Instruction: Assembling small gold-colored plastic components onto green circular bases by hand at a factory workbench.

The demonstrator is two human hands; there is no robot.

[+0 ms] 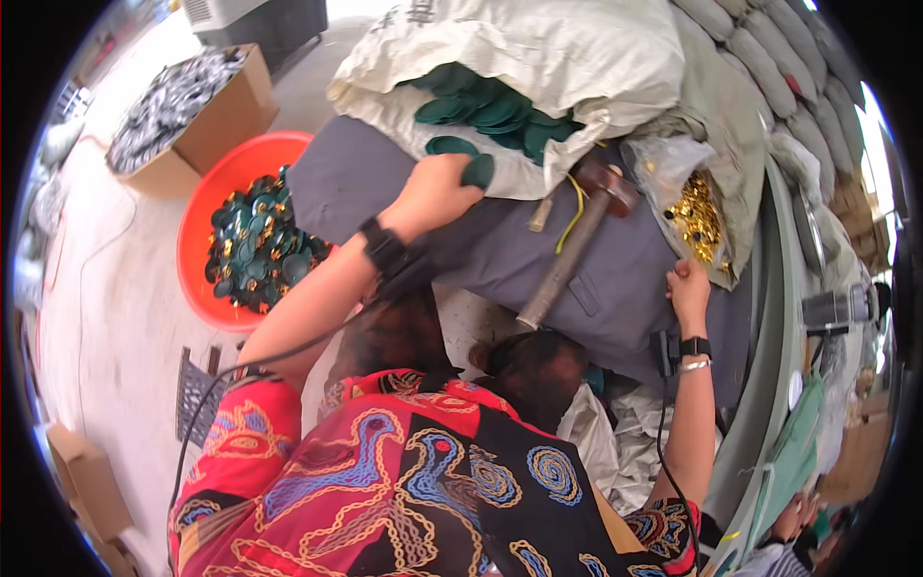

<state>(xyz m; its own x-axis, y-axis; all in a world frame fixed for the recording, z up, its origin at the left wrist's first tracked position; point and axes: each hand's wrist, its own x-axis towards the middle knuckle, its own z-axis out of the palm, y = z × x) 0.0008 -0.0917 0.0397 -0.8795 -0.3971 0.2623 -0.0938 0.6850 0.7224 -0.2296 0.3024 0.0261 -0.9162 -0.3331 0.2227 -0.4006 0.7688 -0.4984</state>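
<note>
- Pale woven sack [538,48] lying open-mouthed at the top of the grey cloth-covered surface [596,279], spilling dark green discs [490,111].
- Left hand [433,192] reaching up to the sack's mouth, fingers closed around one green disc [478,170] held at the lower edge of the pile.
- Held disc seen partly edge-on, flat face turned roughly toward the right; no clear long axis, being round.
- Clear plastic bag [663,163] to the right, open, holding small gold-coloured metal pieces [697,216].
- Right hand [688,288] resting at the lower lip of that bag, fingers curled, perhaps pinching a gold piece; too small to tell for certain.
- Orange tub [207,221] on the floor to the left, loaded with green discs fitted with gold centres [255,245].
- Cardboard box [216,120] beyond the tub, filled with grey-and-white pieces.
- Hammer [577,240] lying on the grey cloth between the two hands, long axis running diagonally, head near the sack, handle end toward the lap.
- Dark wristbands on both forearms, with cables trailing down.
- Stacked filled sacks [769,58] along the upper right, behind the bag.
</note>
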